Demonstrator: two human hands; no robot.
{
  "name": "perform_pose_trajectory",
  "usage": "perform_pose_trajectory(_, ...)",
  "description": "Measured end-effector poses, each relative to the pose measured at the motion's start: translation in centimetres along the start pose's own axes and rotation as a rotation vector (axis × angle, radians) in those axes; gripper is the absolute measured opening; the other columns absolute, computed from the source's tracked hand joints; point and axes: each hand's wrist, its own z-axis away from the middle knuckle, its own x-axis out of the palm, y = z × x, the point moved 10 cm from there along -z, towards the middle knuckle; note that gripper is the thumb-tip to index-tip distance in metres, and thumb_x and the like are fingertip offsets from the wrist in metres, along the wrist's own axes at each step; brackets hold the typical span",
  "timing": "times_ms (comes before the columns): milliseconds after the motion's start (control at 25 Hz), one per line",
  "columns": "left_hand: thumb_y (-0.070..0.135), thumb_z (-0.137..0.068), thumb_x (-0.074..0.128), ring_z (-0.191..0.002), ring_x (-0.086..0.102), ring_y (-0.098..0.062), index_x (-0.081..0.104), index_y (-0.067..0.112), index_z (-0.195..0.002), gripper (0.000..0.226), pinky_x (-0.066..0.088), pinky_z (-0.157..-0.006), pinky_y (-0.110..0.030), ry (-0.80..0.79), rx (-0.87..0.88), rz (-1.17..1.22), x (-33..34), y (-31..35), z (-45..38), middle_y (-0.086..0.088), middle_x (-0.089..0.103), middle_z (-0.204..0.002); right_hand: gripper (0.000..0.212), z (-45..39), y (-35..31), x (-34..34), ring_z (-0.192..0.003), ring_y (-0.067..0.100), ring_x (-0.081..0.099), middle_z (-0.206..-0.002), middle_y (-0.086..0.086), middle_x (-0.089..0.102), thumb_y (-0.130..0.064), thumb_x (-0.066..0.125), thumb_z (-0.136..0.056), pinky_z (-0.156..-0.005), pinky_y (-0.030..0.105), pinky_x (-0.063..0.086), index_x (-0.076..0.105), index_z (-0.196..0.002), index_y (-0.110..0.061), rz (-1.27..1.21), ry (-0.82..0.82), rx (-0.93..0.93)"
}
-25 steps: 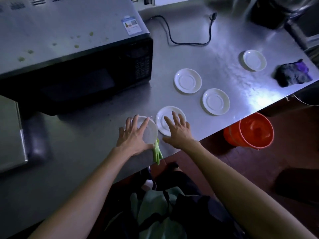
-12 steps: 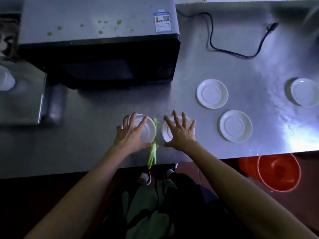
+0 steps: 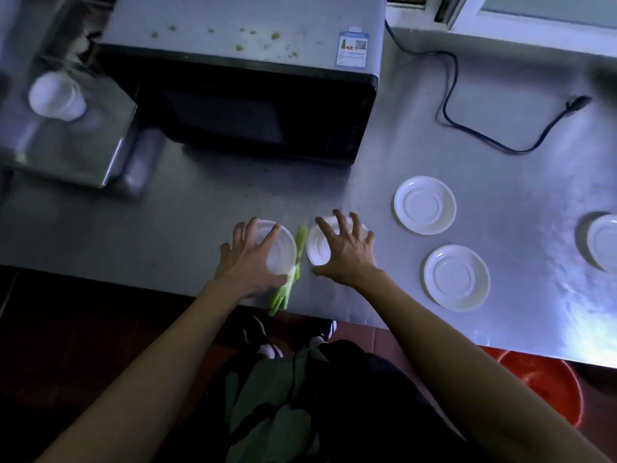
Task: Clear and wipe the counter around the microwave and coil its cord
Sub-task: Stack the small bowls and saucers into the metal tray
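Note:
Two white saucers lie side by side near the steel counter's (image 3: 133, 228) front edge. My left hand (image 3: 248, 262) spans the left saucer (image 3: 282, 253) from above, fingers over its far rim and thumb at its near rim. My right hand (image 3: 347, 255) covers the right saucer (image 3: 317, 245) the same way. A green vegetable strip (image 3: 292, 272) lies between them, its end hanging over the edge. Behind stands the black microwave (image 3: 253, 105), with green spatters (image 3: 240, 38) on its top. Its black cord (image 3: 467, 125) snakes loose across the counter to the unplugged plug (image 3: 579, 102).
Three more white saucers sit to the right: one at mid counter (image 3: 424, 205), one nearer the edge (image 3: 456, 277), one at the frame's right border (image 3: 604, 242). A steel box (image 3: 66, 135) carrying a white cup (image 3: 56, 100) stands left of the microwave. An orange bucket (image 3: 547, 389) is on the floor.
My view has swung left and squared up to the counter. Both hands stay on the same two saucers, and the dark cloth at the right has left the frame.

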Motion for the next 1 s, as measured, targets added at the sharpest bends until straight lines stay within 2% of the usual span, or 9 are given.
perform_pose_trajectory(280,0.080,-0.055,0.057,-0.140,0.010,-0.032,0.013,0.044,-0.148,0.109,0.039,-0.100,-0.059,0.085,-0.149,0.121,-1.3,-8.3,4.1,0.001,0.003,-0.154,0.111,-1.6,-9.9,-2.2,-0.146,0.039,0.008,-0.162,0.003,0.007,-0.072,0.071,-0.061,-0.105,0.068,0.027,0.014,-0.150,-0.041,0.067,0.087,-0.179)
perform_pose_trajectory(560,0.084,-0.055,0.059,-0.144,0.006,-0.033,0.004,0.048,-0.150,0.115,0.033,-0.107,-0.059,0.127,-0.340,0.234,1.9,-20.9,12.5,-0.001,-0.002,-0.158,0.110,0.2,-23.6,0.2,-0.145,0.037,0.011,-0.161,0.003,0.011,-0.071,0.075,-0.060,-0.101,0.065,0.034,0.020,-0.151,-0.038,0.183,0.092,-0.377)
perform_pose_trajectory(720,0.085,-0.053,0.057,-0.141,0.009,-0.032,0.007,0.048,-0.148,0.114,0.035,-0.104,-0.058,0.191,-0.389,0.264,2.2,-27.8,16.6,0.000,0.003,-0.155,0.109,1.0,-31.3,1.2,-0.145,0.036,0.012,-0.161,0.002,0.011,-0.068,0.074,-0.062,-0.101,0.062,0.035,0.021,-0.152,-0.039,0.208,0.099,-0.417)
perform_pose_trajectory(880,0.085,-0.053,0.056,-0.142,0.005,-0.030,0.007,0.047,-0.148,0.114,0.033,-0.103,-0.058,0.215,-0.471,0.292,2.2,-35.4,20.4,0.001,-0.002,-0.157,0.111,1.1,-39.1,2.3,-0.148,0.034,0.007,-0.162,-0.002,0.004,-0.069,0.074,-0.063,-0.105,0.062,0.031,0.015,-0.153,-0.041,0.180,0.037,-0.458)
perform_pose_trajectory(1000,0.085,-0.053,0.057,-0.143,0.002,-0.029,0.005,0.047,-0.148,0.114,0.031,-0.106,-0.058,0.217,-0.484,0.317,2.0,-38.2,21.7,0.002,-0.004,-0.158,0.110,0.9,-42.7,2.2,-0.148,0.034,0.005,-0.163,-0.004,0.003,-0.070,0.072,-0.063,-0.105,0.063,0.029,0.014,-0.152,-0.042,0.165,0.032,-0.465)
